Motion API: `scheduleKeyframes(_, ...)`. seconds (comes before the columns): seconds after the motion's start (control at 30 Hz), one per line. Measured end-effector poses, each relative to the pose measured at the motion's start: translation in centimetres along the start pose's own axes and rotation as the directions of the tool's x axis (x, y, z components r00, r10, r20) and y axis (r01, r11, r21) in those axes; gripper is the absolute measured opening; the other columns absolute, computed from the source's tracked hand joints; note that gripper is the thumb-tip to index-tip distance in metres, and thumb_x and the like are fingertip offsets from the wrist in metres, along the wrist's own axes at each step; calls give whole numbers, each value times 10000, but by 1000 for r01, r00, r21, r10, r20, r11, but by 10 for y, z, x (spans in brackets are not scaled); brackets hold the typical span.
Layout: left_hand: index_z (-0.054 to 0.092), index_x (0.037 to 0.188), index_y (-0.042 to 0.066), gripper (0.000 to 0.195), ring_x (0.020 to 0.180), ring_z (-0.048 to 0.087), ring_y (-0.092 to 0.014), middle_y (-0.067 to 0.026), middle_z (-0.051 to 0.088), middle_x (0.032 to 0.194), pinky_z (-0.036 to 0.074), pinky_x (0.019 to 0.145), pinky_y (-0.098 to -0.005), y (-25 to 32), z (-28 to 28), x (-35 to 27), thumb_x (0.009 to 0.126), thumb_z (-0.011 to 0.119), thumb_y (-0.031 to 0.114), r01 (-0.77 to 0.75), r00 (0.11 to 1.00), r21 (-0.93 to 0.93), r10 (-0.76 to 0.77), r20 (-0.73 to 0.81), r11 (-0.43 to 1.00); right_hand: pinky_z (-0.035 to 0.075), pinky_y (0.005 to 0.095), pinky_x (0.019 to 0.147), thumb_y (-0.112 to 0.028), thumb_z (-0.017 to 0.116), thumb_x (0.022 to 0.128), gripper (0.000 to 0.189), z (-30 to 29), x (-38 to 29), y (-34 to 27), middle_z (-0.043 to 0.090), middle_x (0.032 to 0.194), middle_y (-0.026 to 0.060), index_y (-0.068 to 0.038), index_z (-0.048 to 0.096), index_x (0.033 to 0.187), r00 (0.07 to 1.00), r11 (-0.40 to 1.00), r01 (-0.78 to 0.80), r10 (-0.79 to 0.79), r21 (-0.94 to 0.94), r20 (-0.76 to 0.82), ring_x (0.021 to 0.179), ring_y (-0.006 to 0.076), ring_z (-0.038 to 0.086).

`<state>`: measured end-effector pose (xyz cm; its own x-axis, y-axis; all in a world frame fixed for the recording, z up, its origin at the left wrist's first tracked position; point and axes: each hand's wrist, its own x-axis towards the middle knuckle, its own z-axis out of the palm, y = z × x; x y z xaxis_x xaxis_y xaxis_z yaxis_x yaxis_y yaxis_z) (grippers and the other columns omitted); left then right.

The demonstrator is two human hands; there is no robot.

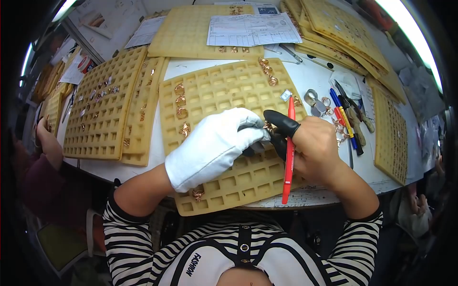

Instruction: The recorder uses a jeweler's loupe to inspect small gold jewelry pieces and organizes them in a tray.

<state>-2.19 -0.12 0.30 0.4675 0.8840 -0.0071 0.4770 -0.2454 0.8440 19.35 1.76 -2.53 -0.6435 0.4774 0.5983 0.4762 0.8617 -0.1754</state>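
Observation:
My left hand, in a white glove, and my right hand, with black finger cots, meet above a yellow compartmented tray. Between their fingertips is a small rose-gold-coloured jewelry piece, mostly covered; both hands seem to pinch it. A red pen is also held in my right hand, standing out between the fingers. Rose-gold rings sit in the tray's left compartments, and others near its upper right. A small white tag lies by the pen's tip.
More compartmented trays stand at left, with stacked ones at the upper right. A printed sheet lies on the far tray. Right of my hands are pliers, pens and loose rings. Another person's hand is at far left.

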Motion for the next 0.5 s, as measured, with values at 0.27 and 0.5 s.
scheduleKeyframes(0.27, 567, 1106, -67, 254, 851, 641, -133, -107, 669, 958, 506, 776, -253, -5, -3, 0, 909, 534, 91, 147, 989, -484, -115, 94, 863, 413, 271, 515, -5, 673, 752, 333, -3, 1, -5, 583, 631, 38, -7, 609, 1079, 915, 837, -402, 360, 371, 180, 546, 117, 552)
scheduleKeyframes(0.5, 582, 1101, -66, 264, 824, 643, -127, -102, 677, 952, 505, 769, -252, -15, -1, 2, 894, 555, 95, -21, 998, -242, 35, 52, 970, 520, 233, 647, 43, 594, 847, 243, -4, 3, -9, 660, 807, 65, 33, 558, 1088, 782, 450, -601, 504, 660, 368, 728, 116, 653)
